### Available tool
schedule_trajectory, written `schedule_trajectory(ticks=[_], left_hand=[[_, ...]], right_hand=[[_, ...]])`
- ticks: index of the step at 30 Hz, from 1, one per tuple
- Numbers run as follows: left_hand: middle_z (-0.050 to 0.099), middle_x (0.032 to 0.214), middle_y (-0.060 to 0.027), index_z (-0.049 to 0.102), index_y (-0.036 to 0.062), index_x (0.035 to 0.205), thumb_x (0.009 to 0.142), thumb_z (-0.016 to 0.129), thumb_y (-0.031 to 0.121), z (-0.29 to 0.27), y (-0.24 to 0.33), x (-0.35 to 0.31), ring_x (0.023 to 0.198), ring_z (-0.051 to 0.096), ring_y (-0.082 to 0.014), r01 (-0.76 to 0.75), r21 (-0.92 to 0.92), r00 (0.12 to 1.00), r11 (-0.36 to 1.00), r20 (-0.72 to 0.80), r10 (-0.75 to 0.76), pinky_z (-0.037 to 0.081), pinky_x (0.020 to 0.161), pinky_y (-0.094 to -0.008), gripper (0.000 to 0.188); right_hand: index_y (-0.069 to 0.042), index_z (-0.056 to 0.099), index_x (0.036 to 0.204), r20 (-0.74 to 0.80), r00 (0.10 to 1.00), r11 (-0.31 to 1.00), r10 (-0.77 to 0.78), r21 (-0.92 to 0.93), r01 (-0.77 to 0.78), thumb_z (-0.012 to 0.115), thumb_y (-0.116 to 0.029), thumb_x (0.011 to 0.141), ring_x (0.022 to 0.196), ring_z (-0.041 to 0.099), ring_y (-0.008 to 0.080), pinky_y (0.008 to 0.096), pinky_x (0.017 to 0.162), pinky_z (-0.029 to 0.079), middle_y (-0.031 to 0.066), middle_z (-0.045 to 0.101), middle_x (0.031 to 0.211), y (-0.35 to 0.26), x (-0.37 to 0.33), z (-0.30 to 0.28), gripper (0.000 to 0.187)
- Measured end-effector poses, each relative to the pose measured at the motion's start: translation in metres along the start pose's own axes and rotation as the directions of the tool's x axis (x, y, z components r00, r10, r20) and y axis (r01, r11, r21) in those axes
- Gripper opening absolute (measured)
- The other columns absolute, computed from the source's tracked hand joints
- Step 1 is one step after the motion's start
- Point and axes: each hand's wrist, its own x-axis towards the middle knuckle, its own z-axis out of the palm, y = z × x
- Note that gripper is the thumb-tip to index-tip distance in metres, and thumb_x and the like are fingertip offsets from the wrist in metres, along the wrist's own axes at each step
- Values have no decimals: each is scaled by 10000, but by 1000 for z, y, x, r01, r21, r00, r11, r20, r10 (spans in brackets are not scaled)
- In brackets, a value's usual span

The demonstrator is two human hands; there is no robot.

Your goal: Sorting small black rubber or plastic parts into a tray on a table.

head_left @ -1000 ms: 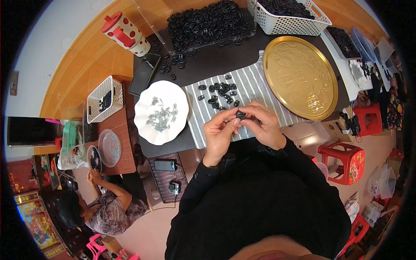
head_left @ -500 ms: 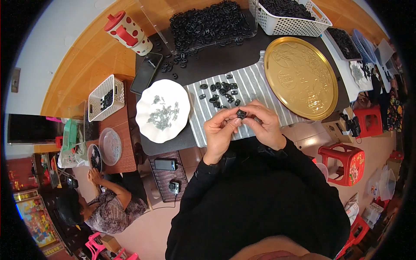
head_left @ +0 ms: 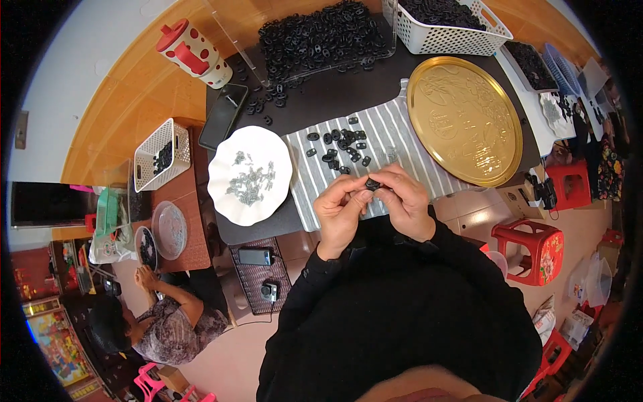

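Between my fingertips, over the near edge of a grey-and-white striped cloth [head_left: 307, 191], is a small black plastic piece [head_left: 372, 183]. My left hand [head_left: 340, 213] pinches it from the left, thumb and forefinger closed. From the other side my right hand [head_left: 407, 204] closes on it too, and the fingers cover much of it. Just beyond lie several loose black pieces [head_left: 345, 142], some showing two holes. A few small clear bits [head_left: 385, 153] rest beside them on the cloth. A white wavy-rimmed plate [head_left: 228, 144] to the left holds many small clear-grey bits [head_left: 251, 181].
A gold embossed tray [head_left: 462, 120] lies at right. Behind are a clear bin of black pieces [head_left: 321, 40] and a white basket [head_left: 442, 40]. A phone [head_left: 224, 114] and a spotted tumbler [head_left: 201, 57] stand back left. Another person [head_left: 167, 321] works at a side table.
The black piece has turned and dipped slightly between my fingertips, and both hands have shifted a little toward me. My view has moved slightly. The grip stays closed.
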Motion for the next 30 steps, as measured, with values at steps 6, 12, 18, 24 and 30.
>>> schedule_trajectory(ticks=[6,12,18,24,30], left_hand=[[617,876,-79,683,-11,1070,849,663,-77,-2,0,-4,648,562,-78,-36,21,999,999,19,36,430,513,-188,232],[618,876,-83,686,-12,1050,849,659,-84,-3,-1,-2,654,565,-79,-40,30,999,999,30,40,432,506,-185,216],[618,877,-76,685,-11,1051,852,655,-87,-2,1,0,644,557,-73,-40,54,998,998,41,38,423,512,-181,215],[597,845,-36,686,-2,1050,840,671,-87,1,-1,1,611,507,-44,-23,45,1000,999,-7,24,396,511,-180,227],[600,852,-33,681,2,1105,853,675,-58,4,12,0,668,532,-53,57,86,995,995,80,-64,415,543,-182,260]], right_hand=[[38,610,1118,-25,1000,999,7,-31,-8,600,93,830,791,617,251,299,667,490,142,604,930,-5,-5,4,294],[46,616,1095,-55,998,999,-15,-48,12,596,92,835,756,618,244,299,641,488,142,608,914,-5,-4,6,265],[44,615,1081,-58,998,999,-16,-46,14,600,95,834,753,621,237,303,633,488,144,611,916,0,-6,7,252],[27,616,1089,15,992,987,126,101,-127,589,97,845,762,585,194,257,656,454,116,601,916,-4,2,-1,255],[0,647,1061,315,817,795,482,233,-559,636,21,855,798,530,41,215,677,437,1,611,892,-11,13,-53,207]])
